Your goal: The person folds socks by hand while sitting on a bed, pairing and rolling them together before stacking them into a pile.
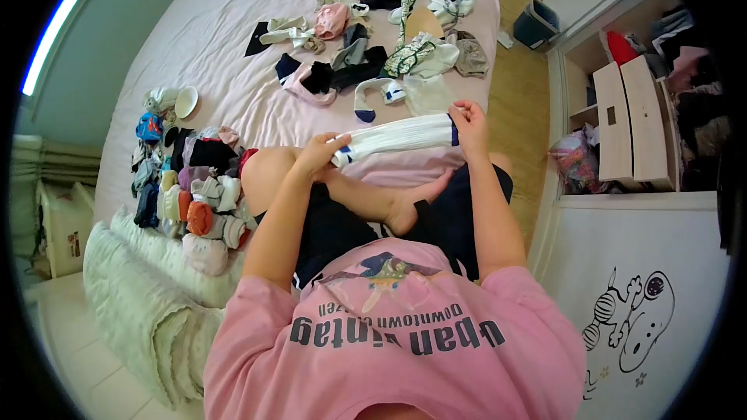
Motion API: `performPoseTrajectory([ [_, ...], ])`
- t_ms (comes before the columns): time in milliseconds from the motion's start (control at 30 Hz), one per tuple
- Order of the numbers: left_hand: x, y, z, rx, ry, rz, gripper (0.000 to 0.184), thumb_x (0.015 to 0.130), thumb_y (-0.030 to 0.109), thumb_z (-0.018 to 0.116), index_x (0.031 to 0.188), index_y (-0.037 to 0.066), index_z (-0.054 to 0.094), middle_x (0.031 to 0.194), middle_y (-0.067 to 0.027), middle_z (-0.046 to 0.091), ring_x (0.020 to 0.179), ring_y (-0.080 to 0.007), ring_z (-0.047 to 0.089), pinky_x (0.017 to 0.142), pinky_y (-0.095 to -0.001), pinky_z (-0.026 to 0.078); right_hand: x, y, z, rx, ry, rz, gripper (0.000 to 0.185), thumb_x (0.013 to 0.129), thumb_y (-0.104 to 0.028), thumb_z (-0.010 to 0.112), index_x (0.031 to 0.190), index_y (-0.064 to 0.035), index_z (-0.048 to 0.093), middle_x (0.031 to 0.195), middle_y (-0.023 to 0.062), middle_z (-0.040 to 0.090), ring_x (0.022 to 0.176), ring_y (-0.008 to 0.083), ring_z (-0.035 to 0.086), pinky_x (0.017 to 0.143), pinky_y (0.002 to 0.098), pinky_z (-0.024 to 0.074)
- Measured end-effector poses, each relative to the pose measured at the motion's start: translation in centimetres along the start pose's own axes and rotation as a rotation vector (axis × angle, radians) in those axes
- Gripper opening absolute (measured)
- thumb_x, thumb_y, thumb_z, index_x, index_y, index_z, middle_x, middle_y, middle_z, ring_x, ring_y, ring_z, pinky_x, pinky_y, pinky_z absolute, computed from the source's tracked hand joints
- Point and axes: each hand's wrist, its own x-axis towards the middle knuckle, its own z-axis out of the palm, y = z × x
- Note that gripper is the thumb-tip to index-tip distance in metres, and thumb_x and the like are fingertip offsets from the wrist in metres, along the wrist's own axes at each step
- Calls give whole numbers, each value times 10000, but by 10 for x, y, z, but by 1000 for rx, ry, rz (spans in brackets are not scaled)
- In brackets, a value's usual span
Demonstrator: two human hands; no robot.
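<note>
A white ribbed sock [401,136] with dark blue ends is stretched out sideways above my crossed legs. My left hand [320,153] pinches its left end, and my right hand [470,124] grips the dark blue edge at its right end. Just beyond it on the bed lies a curved white sock [366,101] with dark blue parts. Behind that, loose socks and small cloth pieces are spread out, among them a pink one [332,21] and a green-patterned one [410,54].
Many rolled socks sit in a dense group [191,179] at the left, beside a white bowl [186,102]. A pale green quilt [148,303] lies at the lower left. Open shelves with drawers [634,120] and a dark bin [536,24] stand at the right.
</note>
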Motion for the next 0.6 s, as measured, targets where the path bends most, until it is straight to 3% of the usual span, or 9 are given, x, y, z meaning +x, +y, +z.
performPoseTrajectory([
  [67,12,0,-13,62,54,7,272,818,255,611,919,2,599,713,-27,583,554,-96,532,475,-227,422,-9,13,0,16,2,63,152,779,-88,625,886,-15,545,612,-12,520,542,52,452,496,191,350],
  [200,25,18,-13,625,183,104,317,786,317,620,843,5,621,631,-60,580,498,-130,533,460,-261,425,-26,76,19,-76,-21,139,136,798,-127,605,867,-23,549,615,-7,524,553,69,457,509,214,364],
  [267,47,10,-24,782,235,100,343,742,323,635,838,-6,616,647,-107,609,516,-174,582,500,-298,456,-33,112,28,-206,-4,73,161,794,-150,601,883,-25,553,649,29,552,600,103,494,555,249,399],
  [300,54,7,-26,855,237,76,346,739,316,632,860,-8,609,665,-118,618,520,-187,593,509,-308,463,-35,108,31,-211,-39,194,190,775,-156,605,904,-23,560,704,79,586,641,166,539,613,288,433],
  [400,70,-3,-33,931,323,35,348,740,290,615,939,7,583,725,-131,628,581,-214,613,547,-319,476,-34,129,32,-463,-102,224,184,763,-144,601,906,-31,573,796,117,580,679,214,557,632,313,450],
  [433,75,-7,-36,932,365,30,351,742,282,607,969,15,574,746,-132,629,610,-221,618,561,-320,479,-34,106,37,-572,-79,91,212,735,-134,604,928,-49,578,892,132,548,785,270,544,694,342,450],
  [533,79,-20,-35,1351,733,753,323,760,231,590,1023,49,546,811,-125,619,719,-222,610,624,-316,476,-8,75,53,-763,-140,-381,276,704,-137,620,965,-66,567,945,122,508,899,292,498,765,354,425],
  [567,78,-20,-33,1213,695,777,295,765,209,587,1011,50,550,820,-121,615,742,-221,602,642,-312,472,4,64,62,-795,-271,-352,335,672,-156,644,991,-85,571,1022,115,512,970,300,464,867,399,367],
  [600,71,-9,-20,1075,658,800,267,770,187,584,999,52,554,829,-116,612,764,-219,595,661,-308,468,16,56,76,-867,-220,-440,329,670,-162,648,984,-90,581,1063,114,501,984,296,462,887,417,344],
])
